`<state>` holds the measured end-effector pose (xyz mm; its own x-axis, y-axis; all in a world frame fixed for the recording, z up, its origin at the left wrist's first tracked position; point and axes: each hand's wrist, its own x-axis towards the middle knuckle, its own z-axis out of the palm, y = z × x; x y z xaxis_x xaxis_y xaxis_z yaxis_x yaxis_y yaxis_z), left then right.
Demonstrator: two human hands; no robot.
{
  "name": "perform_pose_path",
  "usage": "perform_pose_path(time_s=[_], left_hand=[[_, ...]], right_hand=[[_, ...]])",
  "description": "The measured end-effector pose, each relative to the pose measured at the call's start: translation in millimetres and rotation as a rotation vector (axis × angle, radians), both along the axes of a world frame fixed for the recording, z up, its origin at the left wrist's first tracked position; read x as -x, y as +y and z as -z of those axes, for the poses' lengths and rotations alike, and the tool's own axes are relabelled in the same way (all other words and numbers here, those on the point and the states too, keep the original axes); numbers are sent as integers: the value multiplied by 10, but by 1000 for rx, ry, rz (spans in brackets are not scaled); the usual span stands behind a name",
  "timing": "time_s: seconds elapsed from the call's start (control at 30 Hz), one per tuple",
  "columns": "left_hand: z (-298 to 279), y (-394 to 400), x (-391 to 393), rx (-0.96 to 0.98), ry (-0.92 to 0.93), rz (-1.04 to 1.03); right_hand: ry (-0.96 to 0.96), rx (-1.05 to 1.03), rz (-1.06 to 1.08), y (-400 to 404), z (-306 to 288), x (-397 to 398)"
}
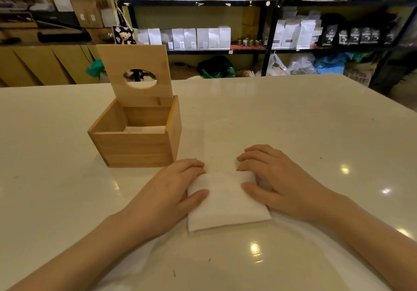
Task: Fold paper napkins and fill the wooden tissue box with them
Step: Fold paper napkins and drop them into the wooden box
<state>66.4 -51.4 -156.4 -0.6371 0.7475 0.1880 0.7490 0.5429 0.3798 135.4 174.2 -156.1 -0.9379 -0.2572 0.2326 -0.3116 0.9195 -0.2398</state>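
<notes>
Left hand [176, 184]: laid on the left edge of a white, rectangular, folded paper napkin [228, 202], thumb on top of the fold, fingers curled down at the napkin's far left corner; the napkin is pinched rather than merely pressed, as far as can be judged.

Right hand [273, 178]: laid at the right edge of the same napkin, thumb resting on the upper layer, fingers bent on the far part of the paper; again a light hold on the napkin.

Napkin, position: near the front edge of the glossy cream table [316, 121], roughly at its middle, just beside the front right corner of the box. A flatter white portion is seen running from the fold toward the far edge; whether this is the same sheet or another cannot be told.

Square light-wood tissue box [135, 148]: set on the left half of the table, its hinged wooden lid with an oval opening [137, 76] stood upright at the back.

Progress: folding is judged to be under way on the piece in hand. White paper [144, 129] is glimpsed low inside the box, so filling is judged begun but far from done; most of the interior is seen bare.

Count: hands, two; boxes, one; lids, one; napkins in hand, one; napkins in the box, number not determinable. Black metal shelving with white packages [203, 38] is noted behind the table.
</notes>
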Motion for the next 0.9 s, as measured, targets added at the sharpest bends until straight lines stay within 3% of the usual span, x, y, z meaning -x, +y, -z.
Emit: perform_pose_path(time_s=[0.27,0.6,0.9], left_hand=[[-64,39,19,-92,-134,-27],[-257,37,77,-60,-237,-122],[-823,-226,-3,-190,-278,-154]], right_hand=[[-47,173,4,-68,-79,-3],[-163,169,166,-205,-317,48],[-53,336,115,-390,-802,-39]])
